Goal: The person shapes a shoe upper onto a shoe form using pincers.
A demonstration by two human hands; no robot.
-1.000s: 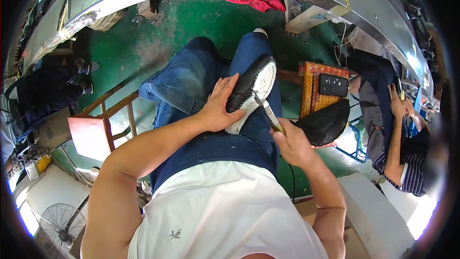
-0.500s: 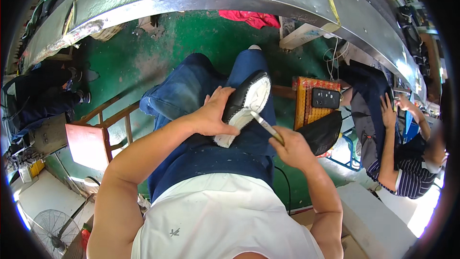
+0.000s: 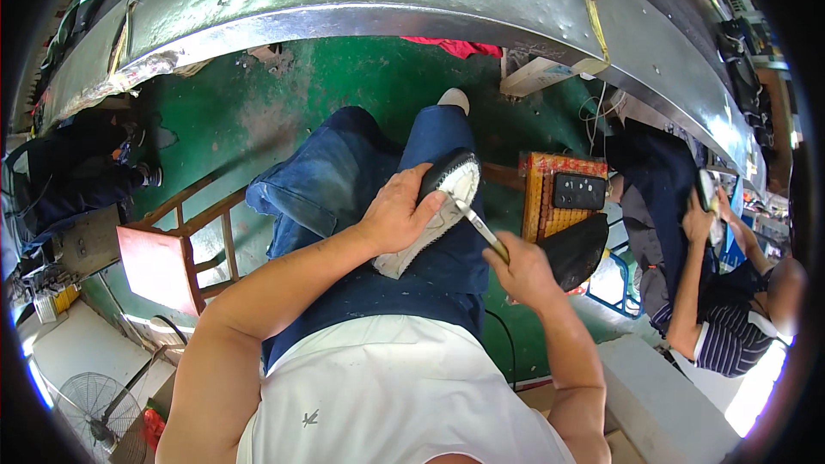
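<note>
Shoe [image 3: 434, 210] rests on my lap, in the middle, sole up. I wrap my left hand [image 3: 397, 216] around its near side so it stays put. My right hand [image 3: 522, 271] is closed on a thin tool [image 3: 481, 230], and the tip touches the sole's right edge. I think this steadies the work. Its sole is white, its top black, pointing far.

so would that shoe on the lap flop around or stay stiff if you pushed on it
The shoe probably stays fairly stiff: its pale sole looks thick and keeps its shape under the left hand. It seems light, since one hand steadies it. On the lap it could tip sideways.
</note>
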